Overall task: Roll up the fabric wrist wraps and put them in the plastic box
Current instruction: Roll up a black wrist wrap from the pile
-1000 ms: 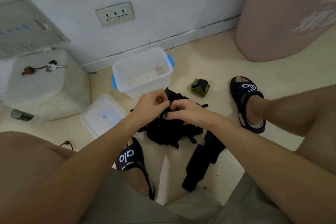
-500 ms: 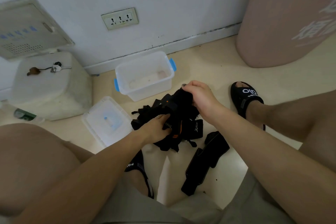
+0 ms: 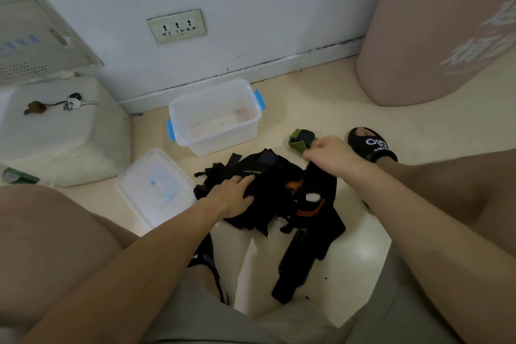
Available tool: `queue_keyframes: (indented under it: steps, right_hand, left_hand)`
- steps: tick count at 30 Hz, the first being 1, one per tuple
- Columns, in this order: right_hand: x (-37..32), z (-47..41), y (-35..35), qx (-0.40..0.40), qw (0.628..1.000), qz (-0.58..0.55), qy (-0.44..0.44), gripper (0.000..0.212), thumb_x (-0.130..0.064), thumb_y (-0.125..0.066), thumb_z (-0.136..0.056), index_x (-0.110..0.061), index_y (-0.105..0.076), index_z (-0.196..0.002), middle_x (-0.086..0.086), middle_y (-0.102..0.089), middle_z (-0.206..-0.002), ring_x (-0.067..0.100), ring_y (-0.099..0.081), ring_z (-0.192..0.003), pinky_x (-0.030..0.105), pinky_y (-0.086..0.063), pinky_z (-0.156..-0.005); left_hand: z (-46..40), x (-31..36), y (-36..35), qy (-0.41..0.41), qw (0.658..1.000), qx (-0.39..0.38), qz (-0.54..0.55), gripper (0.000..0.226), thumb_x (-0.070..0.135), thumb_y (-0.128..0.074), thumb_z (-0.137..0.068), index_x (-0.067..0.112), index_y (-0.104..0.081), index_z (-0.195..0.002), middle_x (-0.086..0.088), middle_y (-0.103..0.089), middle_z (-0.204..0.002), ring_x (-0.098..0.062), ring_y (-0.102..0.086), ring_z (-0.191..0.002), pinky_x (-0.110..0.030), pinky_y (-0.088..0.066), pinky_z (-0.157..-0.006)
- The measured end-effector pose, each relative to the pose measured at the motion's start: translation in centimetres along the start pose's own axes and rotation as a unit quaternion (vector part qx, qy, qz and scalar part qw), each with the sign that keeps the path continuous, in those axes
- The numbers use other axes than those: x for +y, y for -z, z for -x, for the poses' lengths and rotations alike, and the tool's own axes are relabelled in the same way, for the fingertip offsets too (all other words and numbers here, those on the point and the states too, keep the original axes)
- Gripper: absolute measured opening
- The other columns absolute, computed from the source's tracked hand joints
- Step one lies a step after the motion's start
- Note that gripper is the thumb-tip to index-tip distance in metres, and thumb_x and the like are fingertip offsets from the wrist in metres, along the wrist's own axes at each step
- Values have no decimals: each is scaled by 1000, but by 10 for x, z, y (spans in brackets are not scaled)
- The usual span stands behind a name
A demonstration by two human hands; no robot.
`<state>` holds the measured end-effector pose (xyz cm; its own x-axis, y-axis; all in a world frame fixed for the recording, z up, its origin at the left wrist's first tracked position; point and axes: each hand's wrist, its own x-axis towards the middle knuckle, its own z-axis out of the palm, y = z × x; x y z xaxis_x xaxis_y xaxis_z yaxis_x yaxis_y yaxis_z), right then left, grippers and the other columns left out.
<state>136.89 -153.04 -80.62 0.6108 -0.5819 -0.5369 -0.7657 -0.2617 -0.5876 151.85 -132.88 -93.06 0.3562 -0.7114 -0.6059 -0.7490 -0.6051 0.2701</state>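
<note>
- Black fabric wrist wraps (image 3: 268, 190), tangled heap w/ orange + white patches, lie on the cream tiled floor (image 3: 321, 109) btwn the person's feet, just in front of the clear plastic box with blue clips (image 3: 215, 117); box looks empty.
- Left hand (image 3: 231, 195): flat on the pile, fingers straight, pinning it.
- Right hand (image 3: 332, 153): pinching the top end of one long black strap (image 3: 318, 204), lifted from the heap.
- Handling, prob: soft, limp, light, not fragile; straps snag on each other, so pull one free w/ pile held down.
- Best hold: strap end, then roll tight from there.
- Green-and-black rolled wrap (image 3: 303, 138) sits near right hand, not boxed yet.
</note>
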Motion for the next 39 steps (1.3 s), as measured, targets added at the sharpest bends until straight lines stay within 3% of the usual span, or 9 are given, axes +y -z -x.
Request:
queue_keyframes:
  steps: [4,8,14,17,20,26,30,35,39]
  right_hand:
    - [43,-9,-24,-103,983,143,-55,18,-22,-62,-96,-6,-64,-104,10,-62,-99,22,-58,-87,25,-38,-59]
    - [67,-14,-35,-117,969,190,-104,39,-22,-53,-102,-5,-50,-137,16,-54,-140,31,-54,-125,27,-40,-84]
    - [61,-29,-48,-111,981,141,-72,30,-19,-55,-102,-5,-60,-127,15,-60,-132,30,-57,-121,27,-43,-85]
    - [58,-36,-54,-116,984,122,-62,28,-17,-56,-101,-6,-59,-126,14,-60,-128,28,-57,-116,29,-46,-87]
    - [58,-42,-61,-128,985,102,-48,24,-14,-57,-98,-6,-60,-120,14,-60,-124,25,-56,-107,27,-44,-82]
    - [36,-41,-63,-140,989,28,36,71,-5,-68,-90,-25,-43,-153,4,-48,-144,24,-54,-127,33,-50,-100]
    - [10,-32,-64,-144,983,29,115,72,-8,-73,-73,-32,-53,-137,3,-51,-129,27,-55,-119,45,-53,-98]
    - [-10,-18,-66,-99,985,-2,144,49,-50,-76,-64,-26,-63,-105,-3,-65,-105,16,-63,-97,37,-55,-83]
    - [-23,-3,-69,-147,973,-32,175,18,-29,-77,-82,-27,-68,-97,-9,-70,-96,10,-66,-90,27,-51,-77]
  left_hand:
    - [-10,4,8,-4,999,34,29,65,41,-47,-105,35,-15,-162,-12,-23,-166,-35,-37,-144,-48,-42,-112]
    - [-20,12,12,-4,1000,6,9,64,42,-44,-106,44,-12,-162,-15,-11,-170,-38,-26,-151,-50,-38,-116]
    - [-37,23,7,0,995,-44,-85,55,50,-35,-108,46,-19,-160,-19,-10,-169,-42,-28,-149,-55,-34,-117]
    - [-40,26,9,-7,995,-21,-100,46,46,-36,-108,34,-33,-153,-17,-41,-151,-36,-55,-121,-46,-50,-93]
    - [-37,32,18,-34,990,24,-133,34,33,-38,-107,22,-50,-137,-6,-58,-112,-25,-57,-87,-37,-45,-71]
    - [-26,40,43,-91,963,97,-233,22,18,-46,-96,16,-58,-115,-4,-62,-97,-27,-61,-85,-35,-36,-62]
    - [-6,41,62,-161,961,188,-126,26,18,-52,-87,13,-64,-109,0,-48,-82,-28,-56,-83,-32,-31,-63]
    - [31,40,103,-120,967,185,-130,19,30,-51,-93,16,-63,-99,-2,-52,-91,-24,-51,-90,-34,-34,-71]
    - [70,23,132,-116,973,180,-88,21,38,-46,-92,21,-49,-80,0,-47,-98,-22,-45,-93,-33,-34,-74]
